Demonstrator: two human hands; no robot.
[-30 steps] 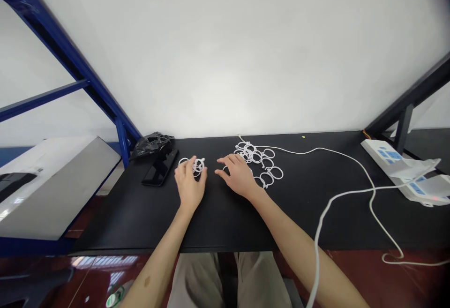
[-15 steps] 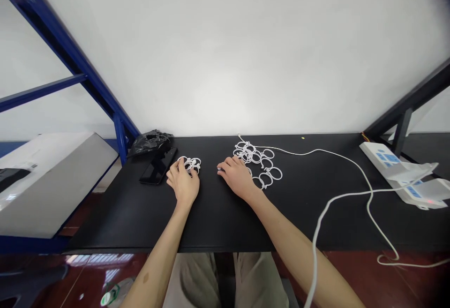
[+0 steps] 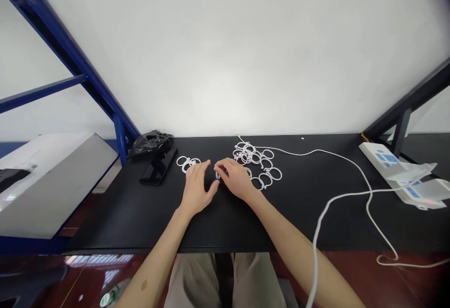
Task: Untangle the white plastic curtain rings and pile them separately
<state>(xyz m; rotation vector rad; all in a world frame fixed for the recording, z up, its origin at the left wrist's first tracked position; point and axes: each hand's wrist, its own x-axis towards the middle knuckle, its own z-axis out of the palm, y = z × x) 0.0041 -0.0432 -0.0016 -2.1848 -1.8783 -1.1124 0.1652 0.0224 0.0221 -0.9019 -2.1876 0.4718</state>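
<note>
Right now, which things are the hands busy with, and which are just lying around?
In use: left hand, open, beside the small ring pile; right hand pinching a single ring; big ring pile behind it.
Lying about: phone, black bag, white cable, power strip.

We find no legible text in this frame: the blue markings on the white power strip (image 3: 386, 154), right, and the label on the grey box (image 3: 52, 181), left, are too small.
</note>
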